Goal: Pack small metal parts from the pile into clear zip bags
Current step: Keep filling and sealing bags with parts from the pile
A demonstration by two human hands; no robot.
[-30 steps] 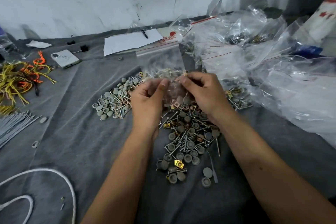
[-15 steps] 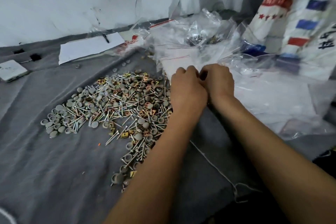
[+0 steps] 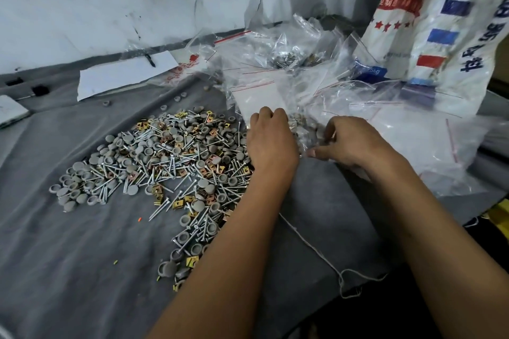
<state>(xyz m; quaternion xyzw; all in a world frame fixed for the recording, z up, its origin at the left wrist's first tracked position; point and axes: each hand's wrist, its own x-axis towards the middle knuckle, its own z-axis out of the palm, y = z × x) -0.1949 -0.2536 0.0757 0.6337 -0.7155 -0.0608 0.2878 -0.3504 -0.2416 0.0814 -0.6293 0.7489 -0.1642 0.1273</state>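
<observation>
A pile of small metal parts [image 3: 165, 159], made of silver screws, grey round caps and gold clips, lies on the grey cloth [image 3: 68, 256]. Just right of the pile, a small clear zip bag [image 3: 304, 129] with parts inside rests at the edge of the bag heap. My left hand [image 3: 271, 143] curls over the bag's left end, back of the hand up. My right hand [image 3: 351, 143] pinches its right end, thumb stretched toward the left hand. The fingertips of my left hand are hidden.
A heap of clear zip bags [image 3: 316, 63], some filled, covers the right side. A white woven sack [image 3: 440, 22] stands behind it. A paper sheet with a pen [image 3: 124, 76] and a white device [image 3: 11, 113] lie at the back left. A thin string [image 3: 311, 248] trails near my arms.
The hands carried the filled bag from above the pile to the right, down to the bag heap. They were pressed together half a second ago and are now apart.
</observation>
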